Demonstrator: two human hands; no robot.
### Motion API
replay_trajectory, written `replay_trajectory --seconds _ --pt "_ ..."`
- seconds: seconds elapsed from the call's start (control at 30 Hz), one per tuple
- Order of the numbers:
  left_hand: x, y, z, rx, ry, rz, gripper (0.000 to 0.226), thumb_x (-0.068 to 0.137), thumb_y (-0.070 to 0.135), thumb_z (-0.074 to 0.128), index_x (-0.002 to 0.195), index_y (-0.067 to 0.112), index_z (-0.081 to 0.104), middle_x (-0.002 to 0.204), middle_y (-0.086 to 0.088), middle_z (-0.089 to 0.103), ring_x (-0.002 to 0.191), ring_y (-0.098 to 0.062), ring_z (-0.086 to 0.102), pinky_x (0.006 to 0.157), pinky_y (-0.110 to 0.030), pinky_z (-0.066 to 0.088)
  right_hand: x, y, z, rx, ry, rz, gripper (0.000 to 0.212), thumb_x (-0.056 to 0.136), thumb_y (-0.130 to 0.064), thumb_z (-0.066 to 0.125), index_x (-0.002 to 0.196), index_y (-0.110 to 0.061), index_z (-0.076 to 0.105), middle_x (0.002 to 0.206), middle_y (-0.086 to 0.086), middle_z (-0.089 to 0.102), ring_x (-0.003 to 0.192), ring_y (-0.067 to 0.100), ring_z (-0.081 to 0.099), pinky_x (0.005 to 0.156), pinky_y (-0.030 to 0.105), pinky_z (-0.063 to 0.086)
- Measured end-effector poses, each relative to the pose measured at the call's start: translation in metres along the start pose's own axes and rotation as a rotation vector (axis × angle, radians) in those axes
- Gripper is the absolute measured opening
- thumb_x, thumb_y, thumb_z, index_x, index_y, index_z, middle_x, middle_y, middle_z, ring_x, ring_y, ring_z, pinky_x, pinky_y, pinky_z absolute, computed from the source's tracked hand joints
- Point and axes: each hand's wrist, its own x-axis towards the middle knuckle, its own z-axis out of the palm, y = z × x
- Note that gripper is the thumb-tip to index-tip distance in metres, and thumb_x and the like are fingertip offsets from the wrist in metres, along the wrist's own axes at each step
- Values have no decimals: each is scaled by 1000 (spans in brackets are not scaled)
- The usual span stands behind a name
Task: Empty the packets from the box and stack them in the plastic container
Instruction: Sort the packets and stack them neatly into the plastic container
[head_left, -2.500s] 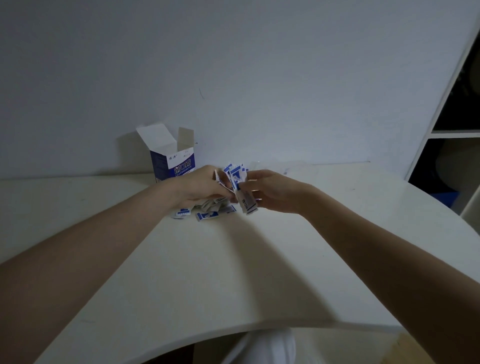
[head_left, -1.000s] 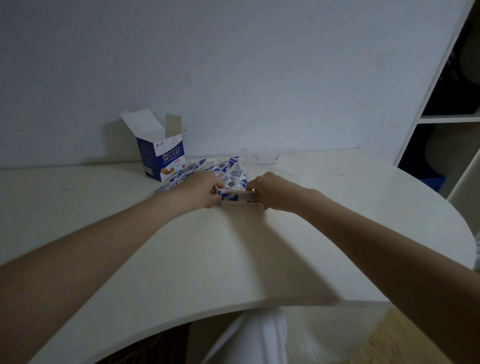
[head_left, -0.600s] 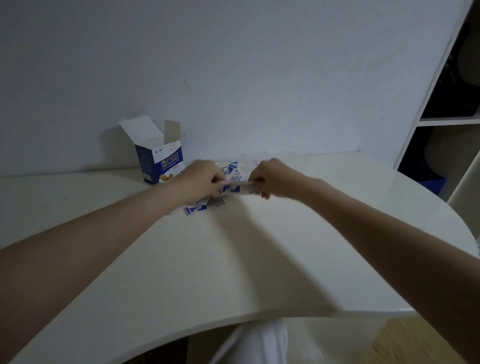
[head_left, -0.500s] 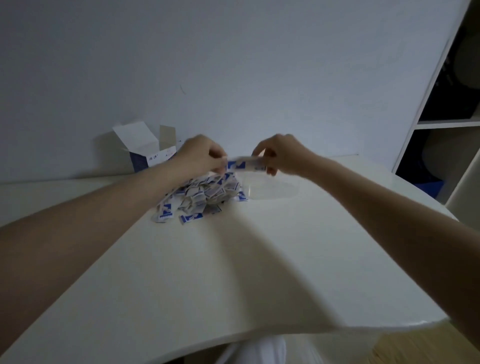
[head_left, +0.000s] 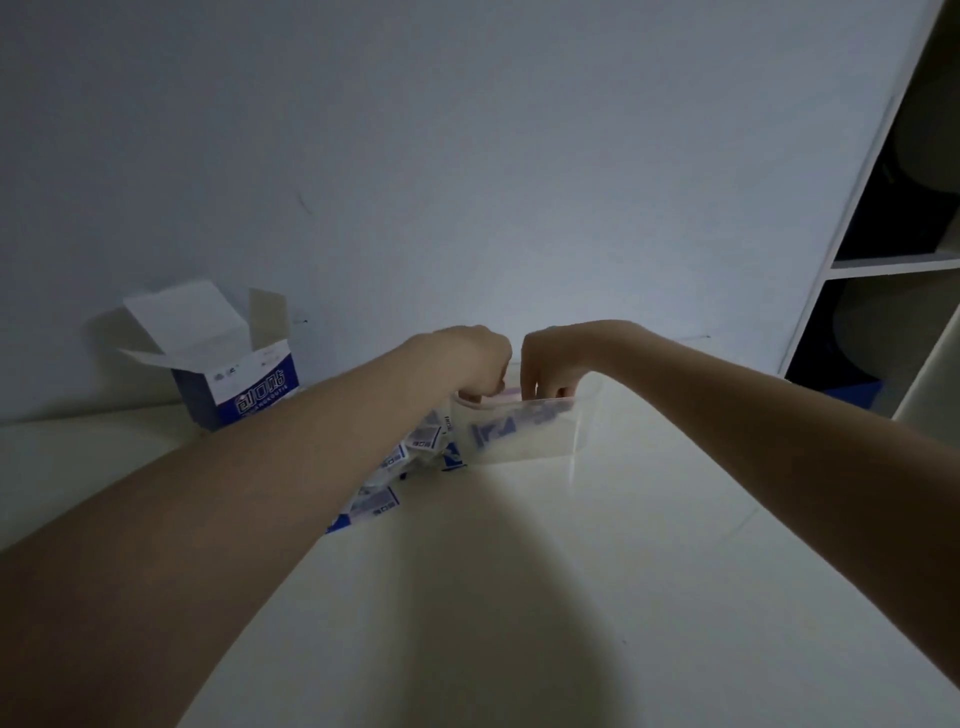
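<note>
A clear plastic container (head_left: 524, 444) stands on the white table near the wall. My left hand (head_left: 467, 364) and my right hand (head_left: 553, 361) reach into it from above, fingers curled down, holding a stack of blue-and-white packets (head_left: 493, 430) that shows through the front wall. A loose pile of packets (head_left: 410, 457) lies on the table just left of the container, partly hidden by my left forearm. The blue-and-white cardboard box (head_left: 244, 387) stands open at the back left.
The white table (head_left: 571, 597) has a curved front edge and meets the wall (head_left: 467, 156) at the back. A white shelf unit (head_left: 893, 260) with dark compartments stands at the right.
Both hands lifted a gathered stack of packets from the pile and lowered it to the right into the clear container. The camera tilted up and moved closer.
</note>
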Motion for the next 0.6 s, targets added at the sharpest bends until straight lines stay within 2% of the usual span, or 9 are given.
replay_trajectory --seconds 0.07,0.13,0.2,0.27,0.33,0.43,0.47,0.57,0.6 --pt "9 6 6 23 -58 0 29 97 28 38 100 10 61 80 2 63 72 -16 55 71 -28 35 8 2 4 -55 -74 8 17 80 -16 69 95 -10 67 78 0 63 64 11 60 72 21 48" --pt "16 9 14 -85 -179 -20 31 100 31 32 98 12 56 97 1 68 75 -17 64 76 -30 38 13 7 8 -106 -132 9 26 77 -21 72 100 -12 63 89 0 62 84 19 61 90 30 48" --pt "14 9 16 -274 -284 -45 25 102 28 28 98 16 49 110 -5 60 72 -23 68 65 -29 48 13 9 8 -168 -136 11 25 78 -25 70 98 -14 59 94 1 59 94 22 57 97 36 45" --pt "8 10 14 -385 -326 -49 18 103 23 26 93 26 41 113 -9 53 74 -29 68 61 -30 50 14 10 7 -181 -125 30 23 83 -28 64 98 -11 60 93 2 58 91 22 56 93 35 46" --pt "4 12 12 -435 -349 -65 18 103 30 24 97 28 41 113 -10 54 81 -33 68 70 -34 49 13 9 6 -194 -123 46 19 86 -31 61 89 -12 62 84 1 56 78 19 55 78 29 46" --pt "4 12 13 -432 -368 -94 66 95 58 17 116 10 57 114 -5 62 78 -24 69 95 -36 34 10 8 5 -212 -110 66 20 85 -32 62 88 -12 60 82 1 54 73 18 53 67 25 42" --pt "4 12 13 -414 -362 -104 75 93 62 15 117 6 59 109 -3 66 81 -22 69 100 -35 29 10 8 6 -212 -107 66 22 83 -31 64 94 -12 60 87 2 55 78 19 54 70 26 43" --pt "4 10 11 -377 -353 -94 79 94 61 13 114 3 64 64 6 71 99 -20 66 98 -33 28 9 7 7 -214 -92 66 26 82 -30 65 98 -11 58 95 4 56 84 21 54 74 28 43" --pt "3 10 11 -368 -358 -90 80 93 61 13 113 4 65 63 5 71 100 -19 65 98 -32 29 8 6 7 -217 -91 69 27 81 -30 66 100 -11 59 96 5 56 86 22 55 76 28 43"
